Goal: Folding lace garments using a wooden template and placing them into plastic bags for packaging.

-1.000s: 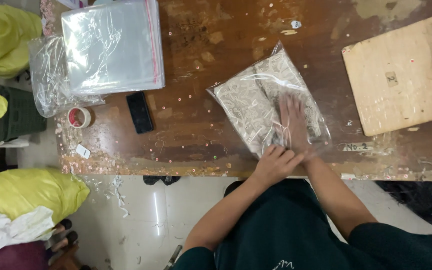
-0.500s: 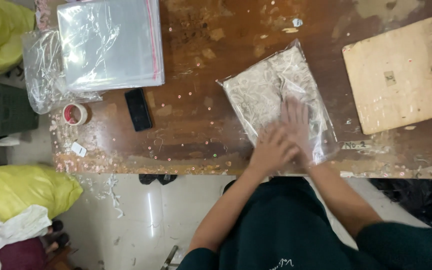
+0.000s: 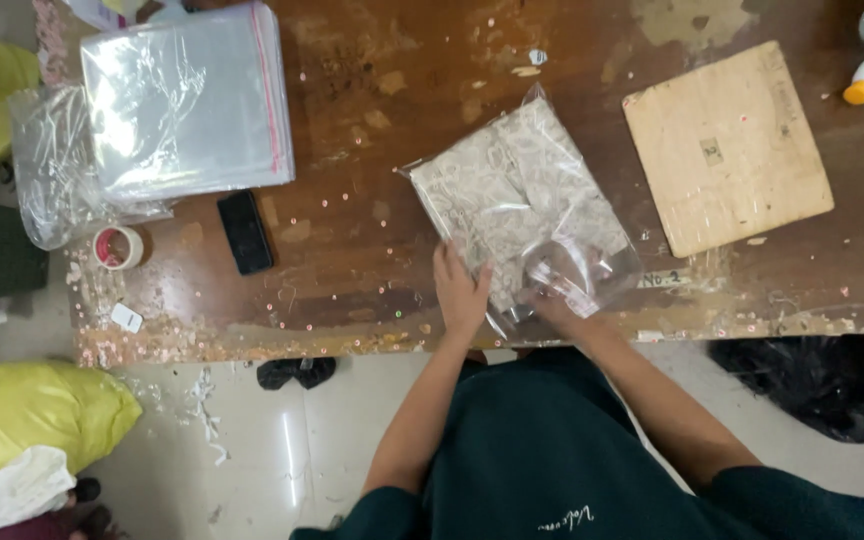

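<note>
A clear plastic bag (image 3: 517,195) holding a folded grey-and-white patterned cloth lies tilted on the brown wooden table (image 3: 372,90). My left hand (image 3: 459,295) presses flat on the bag's near left corner, fingers apart. My right hand (image 3: 555,298) grips the bag's open flap at its near edge and lifts it up off the table. Part of that hand shows through the clear plastic.
A stack of empty clear bags (image 3: 182,100) lies at the far left, with a black phone (image 3: 245,232) and a tape roll (image 3: 117,246) near it. A square cardboard sheet (image 3: 727,148) lies to the right. Yellow bundles (image 3: 27,415) and a black bag (image 3: 812,380) sit on the floor.
Both hands slid from pressing on the bag's middle back to its near edge. The right hand has taken hold of the flap and raised it.
</note>
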